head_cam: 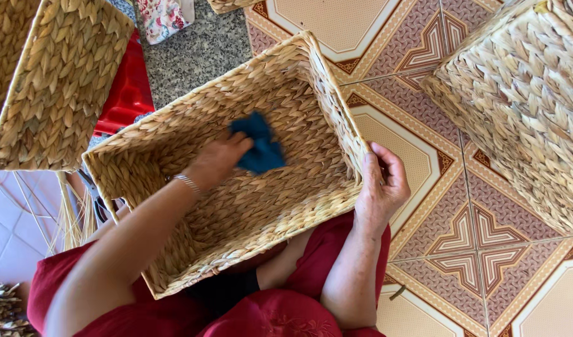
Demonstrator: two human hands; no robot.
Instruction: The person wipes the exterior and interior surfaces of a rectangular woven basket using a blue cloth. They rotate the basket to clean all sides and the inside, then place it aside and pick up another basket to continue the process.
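A woven basket [261, 206] rests tilted on the person's lap, its open mouth facing up toward the camera. The left hand [219, 159] is inside the basket, closed on a blue cloth [259, 146] and pressing it against the inner weave near the basket's far wall. The cloth sticks out past the fingers toward the basket's right side. A thin bracelet [188, 183] circles that wrist, also inside the basket.

The right hand [381, 184] is outside the basket, clamped on its right rim near the corner, thumb along the outer edge and fingers curled around the wall. The two hands are well apart, with the basket's right wall between them.

Apart from the left hand and the cloth, the basket holds nothing that shows.

To the left of the basket stands a second basket [55, 81] of the same weave, and to the right a third basket [523, 106] stands on the patterned tile floor [473, 249]; their insides are not visible. A red stool [127, 90] shows between the second basket and the one on the lap. Loose straw strands [71, 215] lie just left of the basket, near its lower corner.
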